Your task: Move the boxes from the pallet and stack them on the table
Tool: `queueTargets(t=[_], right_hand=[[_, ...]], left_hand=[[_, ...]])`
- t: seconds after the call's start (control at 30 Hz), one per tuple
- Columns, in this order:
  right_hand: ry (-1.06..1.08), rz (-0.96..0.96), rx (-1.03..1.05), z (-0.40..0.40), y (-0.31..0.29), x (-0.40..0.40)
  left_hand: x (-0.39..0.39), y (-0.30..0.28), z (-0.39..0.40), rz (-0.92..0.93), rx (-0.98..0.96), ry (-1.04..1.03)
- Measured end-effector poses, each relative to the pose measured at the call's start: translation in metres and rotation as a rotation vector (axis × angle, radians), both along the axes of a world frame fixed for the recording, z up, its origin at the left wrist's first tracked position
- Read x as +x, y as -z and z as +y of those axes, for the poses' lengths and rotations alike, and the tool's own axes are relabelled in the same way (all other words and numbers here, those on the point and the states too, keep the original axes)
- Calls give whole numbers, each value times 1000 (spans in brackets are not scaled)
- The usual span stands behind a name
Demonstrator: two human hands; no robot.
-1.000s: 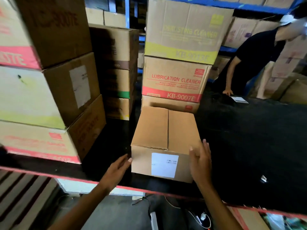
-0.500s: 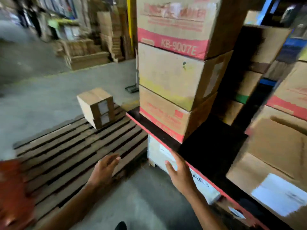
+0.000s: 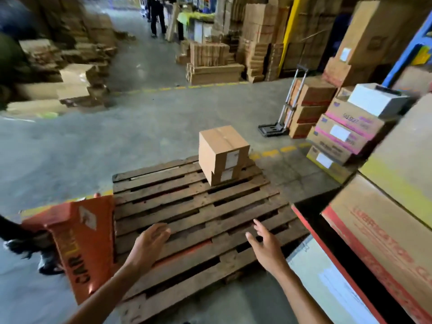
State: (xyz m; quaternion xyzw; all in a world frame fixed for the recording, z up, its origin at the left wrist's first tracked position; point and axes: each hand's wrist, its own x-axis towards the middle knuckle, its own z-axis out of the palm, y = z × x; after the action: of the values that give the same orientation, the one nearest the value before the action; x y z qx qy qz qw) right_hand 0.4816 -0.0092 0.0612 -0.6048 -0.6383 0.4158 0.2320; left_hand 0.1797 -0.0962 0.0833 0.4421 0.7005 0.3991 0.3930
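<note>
In the head view, 2 stacked cardboard boxes [image 3: 222, 155] stand at the far side of the wooden pallet [image 3: 198, 220], ahead of both empty, loose-fingered hands, slightly nearer the right hand [image 3: 266, 247] than the left hand [image 3: 149, 244], well apart from both.

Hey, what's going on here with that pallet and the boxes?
A person is clearing boxes off a wooden pallet and stacking them on a table. Right now both hands are empty: the left hand and right hand reach out open over the pallet's near slats. Two small cardboard boxes, one on top of the other, stand at the pallet's far side, untouched. An orange pallet jack sits at the left.
</note>
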Motion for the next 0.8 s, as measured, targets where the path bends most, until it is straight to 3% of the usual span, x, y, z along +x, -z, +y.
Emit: queueTargets(t=[0.23, 0.53, 0.67, 0.8], right_hand=[[-19, 91, -6, 98, -24, -60], [62, 73, -40, 245, -29, -94], [47, 14, -95, 335, -11, -101], [73, -35, -155, 489, 35, -108]], left_hand=[[-41, -24, 105, -49, 46, -13], [-61, -20, 246, -112, 45, 50], [-67, -3, 337, -97, -14, 39], [-69, 33, 483, -62, -131, -5]])
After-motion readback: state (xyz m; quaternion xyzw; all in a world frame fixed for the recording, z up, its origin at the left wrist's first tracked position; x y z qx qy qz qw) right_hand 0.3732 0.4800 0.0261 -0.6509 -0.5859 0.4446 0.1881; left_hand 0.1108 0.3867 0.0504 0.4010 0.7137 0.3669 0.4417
